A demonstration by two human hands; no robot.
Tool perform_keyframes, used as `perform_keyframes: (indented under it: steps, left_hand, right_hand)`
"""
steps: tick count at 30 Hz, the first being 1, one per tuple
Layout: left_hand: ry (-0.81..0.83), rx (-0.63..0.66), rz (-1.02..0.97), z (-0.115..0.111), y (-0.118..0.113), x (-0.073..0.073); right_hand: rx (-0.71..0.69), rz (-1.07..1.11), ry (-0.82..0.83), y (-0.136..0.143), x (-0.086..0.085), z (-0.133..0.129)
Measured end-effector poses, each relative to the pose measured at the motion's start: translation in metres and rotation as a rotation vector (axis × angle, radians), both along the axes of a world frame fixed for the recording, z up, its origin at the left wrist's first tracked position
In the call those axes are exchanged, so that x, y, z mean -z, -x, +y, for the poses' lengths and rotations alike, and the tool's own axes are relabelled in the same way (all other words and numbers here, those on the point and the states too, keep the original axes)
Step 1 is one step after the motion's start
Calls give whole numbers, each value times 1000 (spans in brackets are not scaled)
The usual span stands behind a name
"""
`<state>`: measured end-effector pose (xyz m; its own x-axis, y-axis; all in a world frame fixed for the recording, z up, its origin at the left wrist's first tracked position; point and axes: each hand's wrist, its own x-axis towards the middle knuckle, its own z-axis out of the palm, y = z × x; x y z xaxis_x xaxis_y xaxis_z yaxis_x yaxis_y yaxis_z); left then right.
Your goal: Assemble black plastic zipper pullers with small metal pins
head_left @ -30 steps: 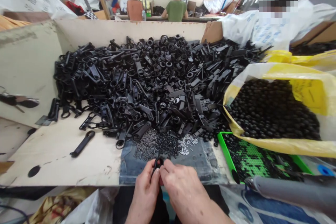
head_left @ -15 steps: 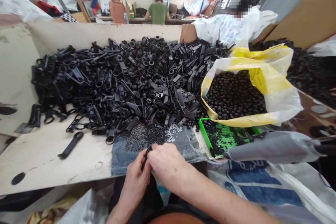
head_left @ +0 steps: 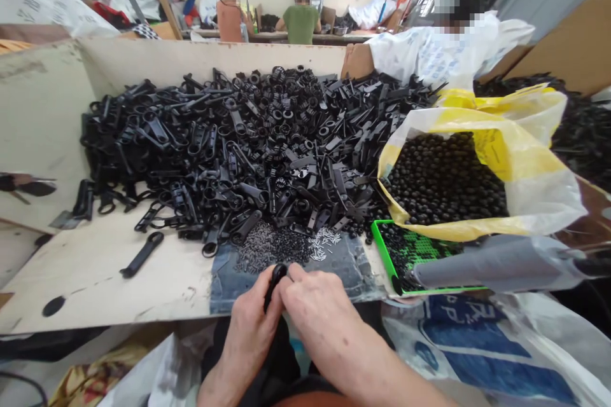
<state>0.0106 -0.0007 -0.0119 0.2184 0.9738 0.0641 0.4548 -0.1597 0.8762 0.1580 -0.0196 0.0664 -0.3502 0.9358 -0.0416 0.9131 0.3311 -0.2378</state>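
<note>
My left hand (head_left: 252, 318) is closed around a black plastic part with a rounded end (head_left: 276, 275), held over the front edge of the bench. My right hand (head_left: 321, 305) presses close against it from the right, fingers bent and pinched together. Whatever lies between those fingertips is hidden. Just beyond my hands are small grey screws (head_left: 252, 248), tiny black pieces (head_left: 291, 245) and silver pins (head_left: 325, 243) in loose piles on a dark blue mat (head_left: 226, 292). A single black plastic handle (head_left: 142, 255) lies apart on the left.
A large heap of black plastic parts (head_left: 229, 140) covers the bench's back. To the right stand an open bag of black round pieces (head_left: 443, 178), a green tray (head_left: 382, 251) and a grey powered screwdriver (head_left: 496, 265). Co-workers sit beyond the low wall (head_left: 214, 57).
The view has swung slightly left, so the bench appears shifted right. The rounded end of the black part now shows more above my left hand. Both hands stay together at it.
</note>
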Motion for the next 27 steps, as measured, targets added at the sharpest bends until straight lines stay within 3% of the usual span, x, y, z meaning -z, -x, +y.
perform_keyframes:
  steps: [4,11,14,19,21,23,25,27]
  left_hand:
    - [-151,37,136,-1,6,-4]
    - [-443,-36,319,-4,16,-5]
    - [-511,-108,329,1,15,-1]
    - [-342,-211,350,20,39,1]
    - [-266,-304,356,27,61,-5]
    - [-195,-406,304,30,77,-15]
    - [-13,-471,-19,29,78,-29]
    - [188,-438,-404,24,59,-42]
  right_hand:
    - [70,-78,-6,-1,-4,-7]
    - [42,80,-377,1,19,-22]
    - [37,52,-401,16,21,-10]
    - [-5,41,-85,23,-10,20]
    - [-48,26,-77,6,-24,20]
    - [29,118,-173,-15,-31,12]
    - [61,392,-150,-29,-25,3]
    - [163,722,-9,-30,-11,-1]
